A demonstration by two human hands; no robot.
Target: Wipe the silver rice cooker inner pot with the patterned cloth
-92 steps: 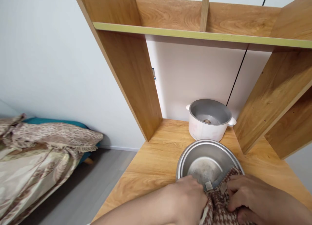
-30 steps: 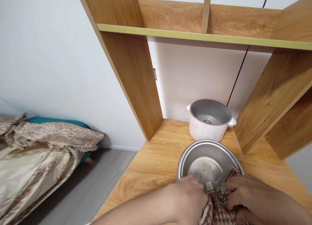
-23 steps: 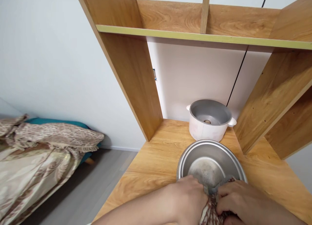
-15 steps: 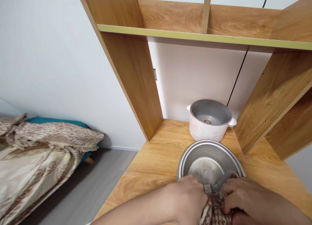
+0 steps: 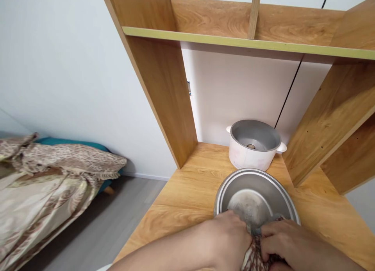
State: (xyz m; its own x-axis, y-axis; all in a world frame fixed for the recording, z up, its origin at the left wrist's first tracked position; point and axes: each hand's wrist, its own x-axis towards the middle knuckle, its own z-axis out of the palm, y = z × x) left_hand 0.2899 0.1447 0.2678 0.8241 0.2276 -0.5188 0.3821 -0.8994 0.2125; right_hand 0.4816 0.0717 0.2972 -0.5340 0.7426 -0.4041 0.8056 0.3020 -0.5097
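Note:
A round silver metal pot (image 5: 285, 189) stands near the front of the wooden desk, its inner bottom stained grey. At its near side, my left hand (image 5: 230, 236) is closed on a brown and white patterned cloth (image 5: 254, 255). My right hand (image 5: 283, 239) grips the same cloth just to the right, fingers bent over it. Part of the cloth and a grey strip lie over the pot's near rim; the rest drops out of the frame. Behind the metal pot sits a white cooker body (image 5: 249, 155) with a grey inside and two side handles.
Wooden side panels (image 5: 164, 91) and a shelf with a yellow-green edge (image 5: 205, 38) rise around the desk (image 5: 175, 200). On the left, a bed with patterned covers (image 5: 58, 185) stands on the grey floor (image 5: 117, 216) against the wall.
My right hand has moved a little left, closer to my left hand, and now covers more of the grey strip. The view has shifted slightly.

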